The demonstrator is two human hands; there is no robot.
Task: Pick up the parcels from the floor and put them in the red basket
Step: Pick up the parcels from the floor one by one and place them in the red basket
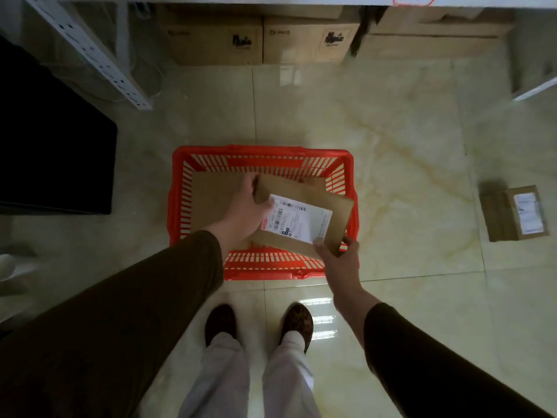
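A red slatted basket [259,156] stands on the floor in front of my feet. Over its right half I hold a flat brown cardboard parcel [337,206] with a white shipping label. My left hand [244,212] grips the parcel's left edge, thumb on top. My right hand [339,260] grips its near right corner. Brown cardboard [211,197] lies in the basket's bottom beneath the parcel. Another brown parcel [512,212] with a white label lies on the floor at the right.
Large cardboard boxes [259,40] stand against the far wall under a shelf. A white perforated shelf post [90,52] and a black panel [54,146] are at the left. My two shoes [259,324] stand on glossy cream tiles just behind the basket.
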